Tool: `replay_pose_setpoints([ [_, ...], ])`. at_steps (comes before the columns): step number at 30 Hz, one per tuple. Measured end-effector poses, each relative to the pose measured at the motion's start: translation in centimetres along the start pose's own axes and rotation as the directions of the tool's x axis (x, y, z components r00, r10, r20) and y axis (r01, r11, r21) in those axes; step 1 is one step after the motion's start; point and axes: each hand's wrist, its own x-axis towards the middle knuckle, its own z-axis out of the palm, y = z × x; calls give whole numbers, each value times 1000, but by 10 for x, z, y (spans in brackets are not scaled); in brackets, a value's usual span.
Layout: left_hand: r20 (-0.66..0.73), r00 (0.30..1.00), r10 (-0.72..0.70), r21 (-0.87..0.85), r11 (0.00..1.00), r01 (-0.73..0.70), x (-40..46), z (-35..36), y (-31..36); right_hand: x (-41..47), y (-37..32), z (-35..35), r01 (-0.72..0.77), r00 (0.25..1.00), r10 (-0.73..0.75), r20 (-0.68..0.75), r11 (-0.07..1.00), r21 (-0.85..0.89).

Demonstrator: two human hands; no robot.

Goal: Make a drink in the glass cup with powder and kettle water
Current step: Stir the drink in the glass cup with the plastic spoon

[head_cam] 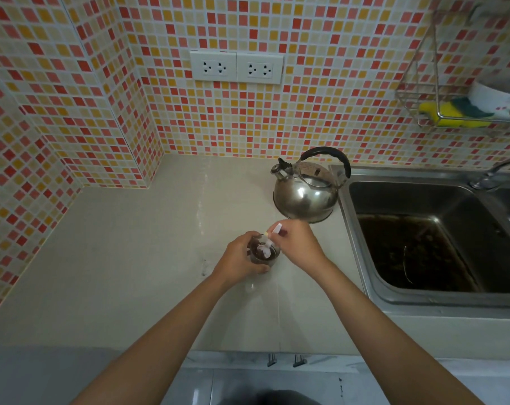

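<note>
Between both hands' fingers (249, 239) — glass cup (263, 255).

Head-worn wide view looks forward and down, fairly near the counter (131, 258), edges perhaps distorted.

Your left hand (242, 255) covered most of the glass cup (264, 254), so you could not see its near wall or base. The white item (272, 236) pinched in your right hand (299, 245) was too small to identify. The tap (496, 171) and wire rack (452, 92) ran off the right edge.
</note>
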Motion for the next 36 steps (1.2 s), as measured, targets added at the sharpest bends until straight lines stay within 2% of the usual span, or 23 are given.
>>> replay_pose_setpoints([
  [3, 8, 1000, -2, 23, 1000, 2, -1, 0, 2, 0, 8, 10, -43, 999, 43, 31, 999, -4],
  [5, 2, 1000, -12, 18, 1000, 12, -2, -1, 4, 2, 15, 14, -125, 991, 125, -42, 992, -12],
  [8, -4, 1000, -22, 25, 999, 22, -2, 0, 6, 4, 19, 18, -234, 966, 244, -88, 967, 104],
  [10, -6, 1000, -22, 29, 999, 22, -3, 0, 7, 4, 18, 21, -206, 973, 217, -84, 971, 122],
  [12, -3, 1000, -27, 27, 999, 27, -4, 0, 8, 2, 18, 23, -165, 978, 171, -118, 984, 64],
  [14, -4, 1000, -31, 29, 999, 31, -5, 0, 9, 2, 20, 23, -179, 973, 183, -140, 983, 44],
  [17, -7, 1000, -21, 29, 999, 22, -6, 0, 10, 2, 18, 22, -155, 984, 159, -78, 987, 52],
  [19, -7, 1000, -27, 34, 999, 27, -6, -1, 11, 3, 19, 21, -124, 988, 126, -87, 992, 23],
  [21, -9, 999, -34, 34, 999, 35, -6, -1, 11, 4, 20, 19, -136, 985, 135, -104, 991, 0],
  [25, -6, 1000, -26, 39, 999, 26, -6, -1, 11, 3, 19, 21, -118, 991, 120, -50, 992, 39],
  [29, -10, 1000, -28, 48, 998, 29, -6, -1, 12, 4, 22, 20, -135, 985, 134, -106, 991, -1],
  [33, -4, 1000, -20, 47, 999, 21, -6, -2, 11, 3, 20, 21, -120, 991, 122, -47, 992, 44],
  [36, -4, 1000, -21, 39, 999, 22, -6, -1, 11, 3, 23, 21, -125, 988, 123, -92, 992, -9],
])
